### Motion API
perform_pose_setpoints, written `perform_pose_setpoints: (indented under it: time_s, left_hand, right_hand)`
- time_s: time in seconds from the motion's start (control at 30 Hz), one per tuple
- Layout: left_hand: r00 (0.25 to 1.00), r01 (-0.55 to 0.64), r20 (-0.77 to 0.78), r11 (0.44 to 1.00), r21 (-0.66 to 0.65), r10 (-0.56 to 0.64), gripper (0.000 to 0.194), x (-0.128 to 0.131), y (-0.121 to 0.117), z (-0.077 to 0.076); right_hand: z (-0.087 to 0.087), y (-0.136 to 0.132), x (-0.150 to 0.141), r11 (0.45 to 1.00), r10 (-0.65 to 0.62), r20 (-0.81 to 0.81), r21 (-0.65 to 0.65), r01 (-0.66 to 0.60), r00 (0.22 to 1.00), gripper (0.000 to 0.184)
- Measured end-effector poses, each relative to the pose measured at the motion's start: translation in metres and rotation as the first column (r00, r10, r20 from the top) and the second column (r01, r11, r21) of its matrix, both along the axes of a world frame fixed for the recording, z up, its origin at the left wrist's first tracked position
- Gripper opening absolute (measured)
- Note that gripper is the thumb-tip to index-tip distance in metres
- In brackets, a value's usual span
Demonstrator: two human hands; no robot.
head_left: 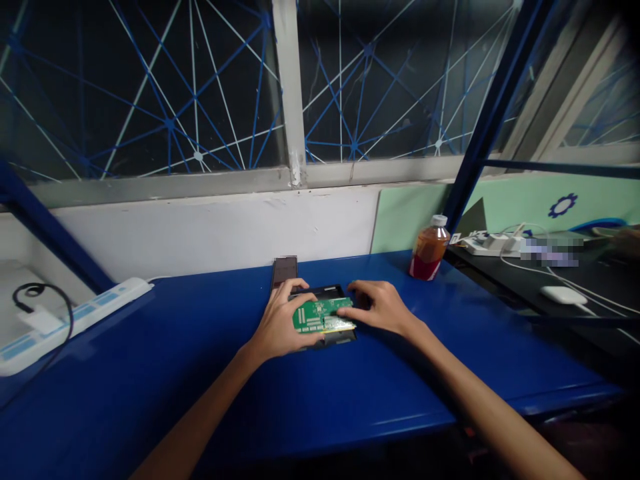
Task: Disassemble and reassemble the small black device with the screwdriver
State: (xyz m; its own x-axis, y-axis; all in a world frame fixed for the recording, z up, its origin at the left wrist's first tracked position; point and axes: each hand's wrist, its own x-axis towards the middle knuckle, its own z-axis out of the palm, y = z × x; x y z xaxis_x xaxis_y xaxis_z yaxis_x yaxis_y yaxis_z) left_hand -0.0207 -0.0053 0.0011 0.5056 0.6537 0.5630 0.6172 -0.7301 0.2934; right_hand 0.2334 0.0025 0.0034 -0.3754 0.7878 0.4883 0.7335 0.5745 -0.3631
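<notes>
A green circuit board (320,315) lies on top of a flat black case (327,293) in the middle of the blue table (200,373). My left hand (280,327) grips the board's left edge, thumb below and fingers curled over the top. From the right, my right hand (380,307) rests flat on the board's right end and on the case, its fingertips pressing down. A dark phone-like slab (285,269) leans against the wall just behind the case.
A bottle of orange-red drink (429,250) stands at the table's back right. A white power strip (75,320) with a plugged charger and black cable lies at the left. To the right, a dark desk holds another power strip (493,243), cables and a white mouse (563,295).
</notes>
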Motion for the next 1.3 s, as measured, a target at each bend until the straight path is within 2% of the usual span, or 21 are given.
perform_pose_setpoints:
  time_s: [0.17, 0.3, 0.53, 0.73, 0.97, 1.3]
  left_hand:
    - [0.999, -0.037, 0.015, 0.996, 0.087, 0.036, 0.048, -0.002, 0.001, 0.005]
    - [0.999, -0.052, 0.008, 0.994, 0.100, 0.052, 0.049, -0.004, -0.001, 0.006]
    - [0.997, -0.063, -0.027, 0.990, 0.124, 0.067, 0.050, -0.006, 0.002, 0.006]
    - [0.991, -0.116, -0.049, 0.988, 0.098, 0.121, 0.065, -0.018, 0.011, 0.011]
    - [0.993, -0.112, -0.018, 0.992, 0.058, 0.113, 0.055, -0.027, 0.016, 0.010]
    - [0.992, -0.065, 0.112, 0.998, 0.000, 0.064, 0.053, -0.032, 0.018, 0.017]
  right_hand:
    - [-0.007, -0.002, -0.006, 0.995, 0.066, 0.014, 0.077, -0.067, 0.998, 0.069]
    - [-0.011, -0.001, -0.006, 0.986, 0.123, 0.072, 0.106, -0.130, 0.990, 0.074]
    - [-0.021, 0.002, -0.007, 0.981, 0.100, 0.072, 0.157, -0.110, 0.992, 0.060]
    - [-0.020, 0.003, -0.004, 0.976, 0.060, 0.015, 0.208, -0.062, 0.998, 0.058]
    - [-0.018, 0.004, -0.001, 0.973, 0.031, -0.014, 0.228, -0.027, 0.999, 0.059]
    - [-0.016, 0.006, 0.003, 0.973, 0.035, -0.079, 0.228, -0.016, 0.996, 0.056]
